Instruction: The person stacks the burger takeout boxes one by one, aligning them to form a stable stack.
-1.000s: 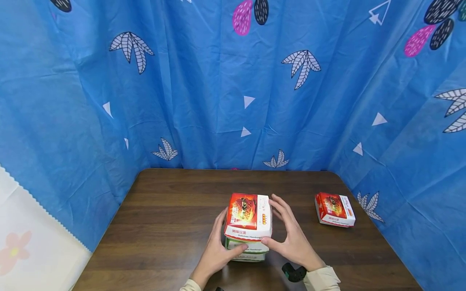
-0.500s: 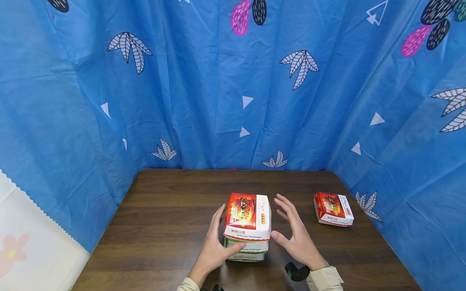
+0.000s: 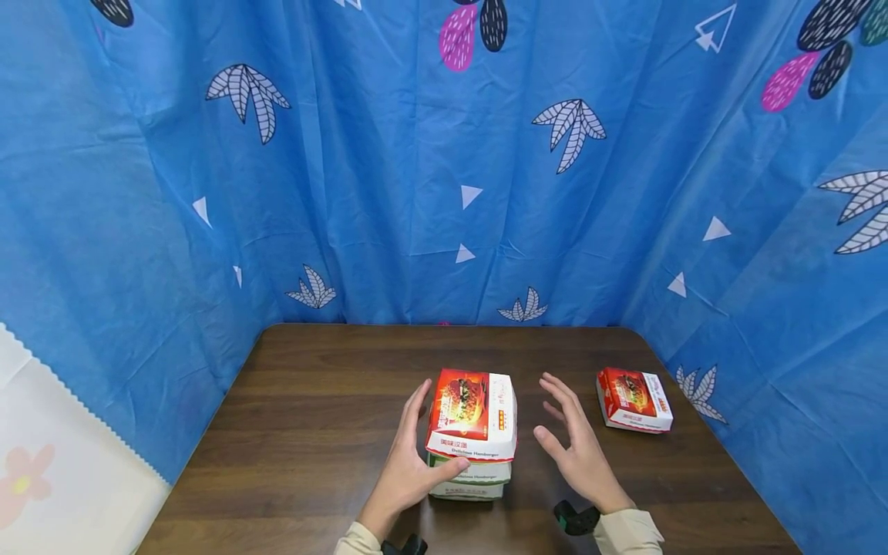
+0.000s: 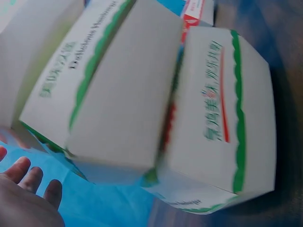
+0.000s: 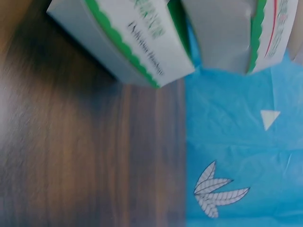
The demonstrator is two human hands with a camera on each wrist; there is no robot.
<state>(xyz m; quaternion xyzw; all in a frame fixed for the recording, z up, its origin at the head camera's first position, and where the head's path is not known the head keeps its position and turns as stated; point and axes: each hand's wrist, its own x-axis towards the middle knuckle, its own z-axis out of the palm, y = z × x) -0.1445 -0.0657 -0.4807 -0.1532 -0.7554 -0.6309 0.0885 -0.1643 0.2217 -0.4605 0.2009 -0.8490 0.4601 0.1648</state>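
A red and white hamburger box [image 3: 472, 416] tops a stack. Beneath it sit a middle white box with green trim [image 3: 479, 471] and a bottom white box with green trim [image 3: 466, 490]. My left hand [image 3: 405, 470] is at the stack's left side, fingers extended, its thumb overlapping the front of the stack in the head view. In the left wrist view, fingertips [image 4: 31, 179] show beside the green-trimmed boxes. My right hand [image 3: 579, 455] hovers right of the stack, apart from it, fingers spread and holding nothing. It is out of sight in the right wrist view.
Another red and white hamburger box [image 3: 634, 399] lies on the right of the dark wooden table [image 3: 333, 401]. A blue patterned curtain [image 3: 388, 193] hangs behind the table and along both sides. Pale cloth [image 3: 62, 455] shows at the lower left.
My right hand has moved away from the stack to the right, its fingers leaving the top box. My left hand has shifted slightly while staying beside the stack. The boxes stay put.
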